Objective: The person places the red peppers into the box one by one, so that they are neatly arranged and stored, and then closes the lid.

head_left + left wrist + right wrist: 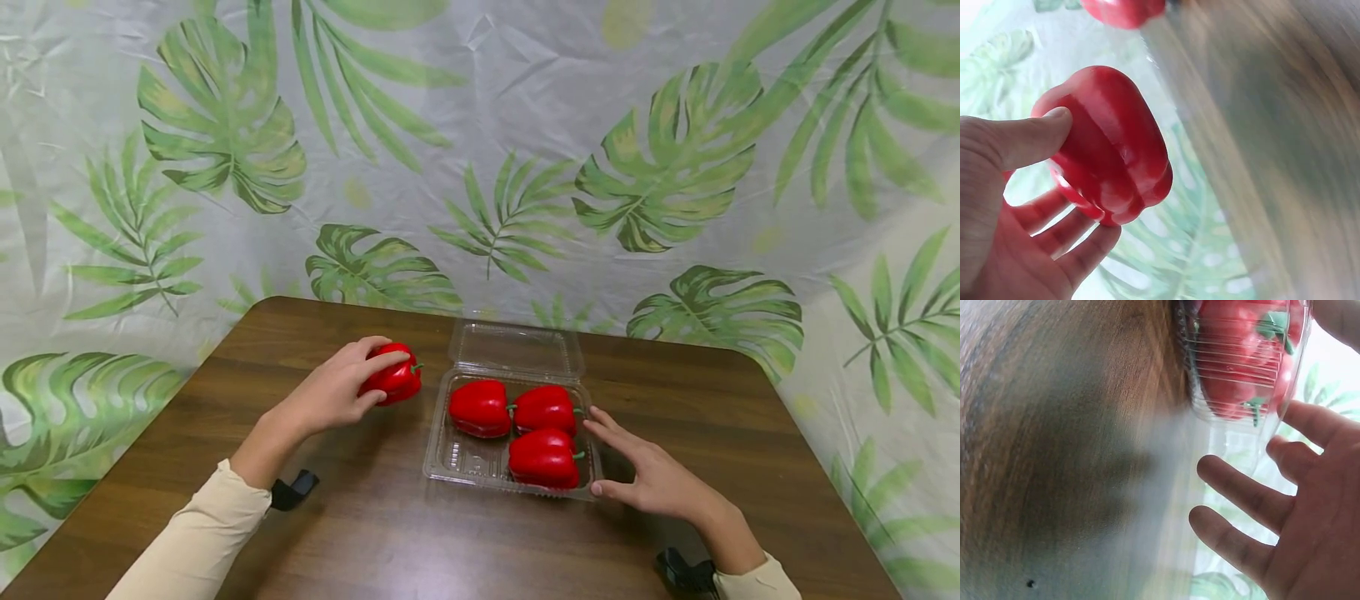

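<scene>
Left hand [337, 387]: pinched the held pepper [402, 385], thumb on one side and fingers round the other; whether that pepper touched the table [360, 533] could not be told.
Right hand [645, 468]: had its fingers spread, gripping nothing; the tips of thumb and index finger lay at the edge of the box [468, 462].
Held pepper: sat on the left hand's inner side, apart from the box; its stem pointed toward the right hand.
Slip: the skin looked smooth and glossy, so a loosened thumb might have let the pepper drop or roll from the left hand.
Shove: the box looked thin and light; a push from the right hand's fingers could have slid or tilted it toward the left hand, jostling the contents.
Snag: a pepper carried too low might have caught the rim facing the left hand.
Box: clear plastic, between the hands; it held three peppers on their sides; the left pepper [480, 408] was nearest the left hand; the far pepper [543, 408] and near pepper [543, 458] lay toward the right hand.
Lid [517, 350]: open, folded back beyond both hands.
</scene>
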Tool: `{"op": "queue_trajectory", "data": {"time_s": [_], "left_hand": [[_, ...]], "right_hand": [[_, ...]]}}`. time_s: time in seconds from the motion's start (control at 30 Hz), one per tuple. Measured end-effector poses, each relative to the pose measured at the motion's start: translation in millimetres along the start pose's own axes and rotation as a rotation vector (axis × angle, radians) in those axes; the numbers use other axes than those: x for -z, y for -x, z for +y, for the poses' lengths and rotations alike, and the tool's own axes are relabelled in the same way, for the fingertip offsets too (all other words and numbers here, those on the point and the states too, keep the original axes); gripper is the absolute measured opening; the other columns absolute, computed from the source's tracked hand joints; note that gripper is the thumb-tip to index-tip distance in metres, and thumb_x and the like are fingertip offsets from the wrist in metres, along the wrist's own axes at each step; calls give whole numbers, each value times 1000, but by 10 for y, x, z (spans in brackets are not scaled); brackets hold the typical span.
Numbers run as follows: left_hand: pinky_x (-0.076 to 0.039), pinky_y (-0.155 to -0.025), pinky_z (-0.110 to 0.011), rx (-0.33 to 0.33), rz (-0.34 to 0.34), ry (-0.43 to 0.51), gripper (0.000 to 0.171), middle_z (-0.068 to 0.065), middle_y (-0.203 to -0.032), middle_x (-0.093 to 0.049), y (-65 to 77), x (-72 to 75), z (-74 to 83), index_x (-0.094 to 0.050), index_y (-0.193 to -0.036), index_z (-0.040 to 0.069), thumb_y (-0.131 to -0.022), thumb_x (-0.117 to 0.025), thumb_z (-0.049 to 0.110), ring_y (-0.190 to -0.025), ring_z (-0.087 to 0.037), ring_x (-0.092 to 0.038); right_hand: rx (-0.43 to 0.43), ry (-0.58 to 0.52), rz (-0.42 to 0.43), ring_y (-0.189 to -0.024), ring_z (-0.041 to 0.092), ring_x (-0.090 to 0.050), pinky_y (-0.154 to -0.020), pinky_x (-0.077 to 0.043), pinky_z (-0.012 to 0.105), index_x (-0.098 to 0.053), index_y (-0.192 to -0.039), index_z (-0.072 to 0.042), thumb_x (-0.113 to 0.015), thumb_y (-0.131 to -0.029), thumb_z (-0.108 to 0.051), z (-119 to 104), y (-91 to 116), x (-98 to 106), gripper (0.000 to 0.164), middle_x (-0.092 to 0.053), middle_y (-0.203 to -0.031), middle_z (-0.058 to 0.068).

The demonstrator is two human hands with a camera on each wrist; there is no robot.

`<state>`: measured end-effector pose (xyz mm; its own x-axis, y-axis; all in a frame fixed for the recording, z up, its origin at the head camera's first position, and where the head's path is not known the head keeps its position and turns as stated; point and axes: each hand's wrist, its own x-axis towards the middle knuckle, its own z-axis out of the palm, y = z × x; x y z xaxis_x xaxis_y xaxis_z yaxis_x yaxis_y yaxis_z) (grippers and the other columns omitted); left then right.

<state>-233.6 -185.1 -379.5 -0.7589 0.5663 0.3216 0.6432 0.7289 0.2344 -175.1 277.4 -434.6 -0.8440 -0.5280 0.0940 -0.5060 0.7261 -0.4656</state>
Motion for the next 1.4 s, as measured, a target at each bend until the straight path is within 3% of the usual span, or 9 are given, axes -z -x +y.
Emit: {"op": "queue_trajectory", "data": {"time_s": [0.27,0.53,0.9,1.17,1.4], "left_hand": [[-56,-94,-46,-147,31,-21,59,-16,-137,-55,-73,34,357,-59,-136,16,-81,-79,10,-119,-33,-58],[-55,-96,-43,-278,11,2,57,-15,-140,-55,-109,-1,646,-59,-136,18,-83,-78,14,-120,-30,-59],[-55,-98,-44,-293,-64,-4,57,-16,-144,-53,-123,-100,779,-57,-139,18,-85,-77,20,-126,-31,-57],[-54,-99,-42,-361,-88,6,56,-14,-143,-54,-178,-237,869,-58,-137,18,-84,-78,20,-128,-28,-56],[-54,-100,-41,-346,-124,-25,56,-11,-144,-54,-187,-369,933,-57,-136,23,-84,-78,24,-127,-26,-56]], "right_hand": [[18,17,10,-137,39,-49,-99,-48,62,-38,-153,-13,-71,-88,-44,-5,-18,-7,79,-31,-162,17],[4,9,6,-138,39,-48,-99,-48,62,-38,-153,-13,-71,-87,-45,5,5,-14,80,-30,-162,16],[-7,10,-5,-138,39,-48,-100,-47,62,-37,-154,-14,-70,-88,-46,1,-2,-11,80,-29,-163,15],[-2,18,-3,-138,39,-48,-100,-47,62,-37,-154,-13,-70,-88,-46,-3,-9,3,80,-29,-163,16],[-8,25,-6,-138,38,-48,-100,-48,61,-37,-154,-14,-70,-88,-46,-3,-2,-4,80,-29,-163,15]]}}
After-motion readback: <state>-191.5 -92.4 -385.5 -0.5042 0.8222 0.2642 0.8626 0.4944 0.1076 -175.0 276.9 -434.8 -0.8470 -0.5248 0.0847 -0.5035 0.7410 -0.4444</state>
